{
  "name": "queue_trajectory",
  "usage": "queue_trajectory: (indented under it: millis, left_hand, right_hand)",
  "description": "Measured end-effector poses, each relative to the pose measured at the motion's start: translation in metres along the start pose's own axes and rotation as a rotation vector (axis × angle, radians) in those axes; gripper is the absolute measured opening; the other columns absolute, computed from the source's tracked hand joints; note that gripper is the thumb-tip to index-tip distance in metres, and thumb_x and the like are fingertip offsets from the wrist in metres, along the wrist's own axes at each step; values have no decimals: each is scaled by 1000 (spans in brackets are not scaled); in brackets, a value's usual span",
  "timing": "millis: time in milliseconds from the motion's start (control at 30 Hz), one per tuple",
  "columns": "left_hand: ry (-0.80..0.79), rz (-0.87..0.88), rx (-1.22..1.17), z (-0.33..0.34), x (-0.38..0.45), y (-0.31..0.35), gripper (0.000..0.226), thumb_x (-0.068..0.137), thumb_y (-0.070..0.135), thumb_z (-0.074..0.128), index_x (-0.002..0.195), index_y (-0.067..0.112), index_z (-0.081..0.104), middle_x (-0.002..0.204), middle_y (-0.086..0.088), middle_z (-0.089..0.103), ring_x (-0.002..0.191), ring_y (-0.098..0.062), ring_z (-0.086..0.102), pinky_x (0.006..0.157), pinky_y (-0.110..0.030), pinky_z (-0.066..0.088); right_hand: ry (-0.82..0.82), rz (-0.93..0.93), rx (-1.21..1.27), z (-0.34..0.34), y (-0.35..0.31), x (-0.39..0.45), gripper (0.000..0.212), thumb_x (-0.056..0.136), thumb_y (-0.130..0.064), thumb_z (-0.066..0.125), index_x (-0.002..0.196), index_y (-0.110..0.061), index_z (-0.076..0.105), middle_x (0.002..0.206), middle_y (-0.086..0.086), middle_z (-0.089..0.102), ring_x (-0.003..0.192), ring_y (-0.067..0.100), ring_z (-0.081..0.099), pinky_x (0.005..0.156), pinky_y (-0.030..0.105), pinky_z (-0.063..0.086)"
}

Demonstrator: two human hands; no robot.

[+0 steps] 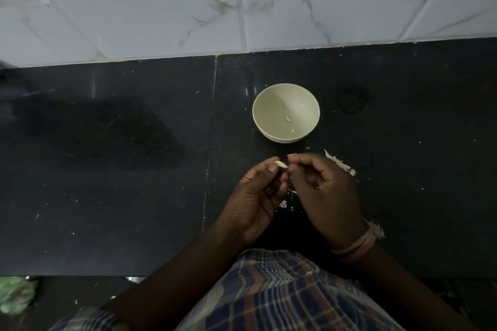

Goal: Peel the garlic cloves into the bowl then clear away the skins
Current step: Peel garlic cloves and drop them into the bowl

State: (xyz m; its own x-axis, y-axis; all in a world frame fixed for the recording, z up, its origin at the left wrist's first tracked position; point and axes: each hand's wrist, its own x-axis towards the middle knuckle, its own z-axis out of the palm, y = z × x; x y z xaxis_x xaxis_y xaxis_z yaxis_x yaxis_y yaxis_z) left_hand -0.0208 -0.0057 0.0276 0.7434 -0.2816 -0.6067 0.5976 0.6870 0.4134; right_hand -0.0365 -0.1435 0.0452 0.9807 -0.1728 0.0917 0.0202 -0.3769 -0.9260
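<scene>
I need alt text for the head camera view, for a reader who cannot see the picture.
Over a black stone counter, a person's left hand pinches a small pale garlic clove while the right hand pinches at its tip. Behind the hands stands a round cream bowl holding one peeled clove; papery white skins lie beside the right hand.

Single head cam, wide-angle, looking forward and steeply down over the person's torso onto the counter (107,169). Close range: left hand (258,196) and right hand (325,193) sit just below frame centre, bowl (286,113) just beyond them near the middle. Tiled wall (242,2) fills the top third; counter front edge runs along the bottom. Straight lines bow toward the edges. No second view, no overlap.
</scene>
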Motion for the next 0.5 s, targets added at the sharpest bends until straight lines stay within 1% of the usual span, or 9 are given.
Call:
queue_trajectory:
  millis: [100, 200, 300, 400, 500]
  left_hand:
    - [-13, 6, -10, 0, -1, 0, 17, 84, 7, 66, 98, 12, 76, 95, -10, 75, 82, -15, 72, 71, -23, 61]
    - [-18, 25, 10, 0, -1, 0, 20, 85, 7, 65, 104, 10, 72, 94, -8, 75, 81, -13, 72, 73, -22, 60]
    - [-7, 48, 62, -1, 0, -2, 21, 86, 8, 66, 105, 9, 73, 97, -9, 75, 83, -14, 72, 74, -24, 61]
    - [6, 82, 142, -2, 1, -2, 22, 88, 9, 66, 108, 6, 73, 101, -12, 75, 85, -16, 72, 71, -25, 60]
    - [4, 129, 232, 0, 0, -1, 26, 85, 11, 69, 109, 3, 73, 104, -15, 76, 89, -19, 73, 74, -27, 60]
  right_hand:
    - [11, -87, -84, 1, 0, 0, 11, 91, -10, 71, 101, -14, 75, 96, -7, 71, 88, 4, 69, 77, 17, 54]
    - [13, -104, -110, 1, 2, 0, 9, 89, -8, 73, 96, -13, 74, 89, -6, 70, 81, 5, 68, 72, 24, 55]
    - [-11, -146, -195, 0, 5, 1, 9, 86, -7, 74, 92, -13, 72, 87, -6, 66, 77, 6, 64, 69, 25, 53]
    - [-34, -190, -317, -1, 9, 3, 9, 83, -8, 74, 85, -14, 68, 85, -5, 61, 75, 10, 60, 67, 33, 53]
    - [-32, -217, -383, -2, 14, 5, 4, 84, -13, 69, 84, -14, 66, 85, -3, 61, 78, 15, 60, 67, 41, 54]
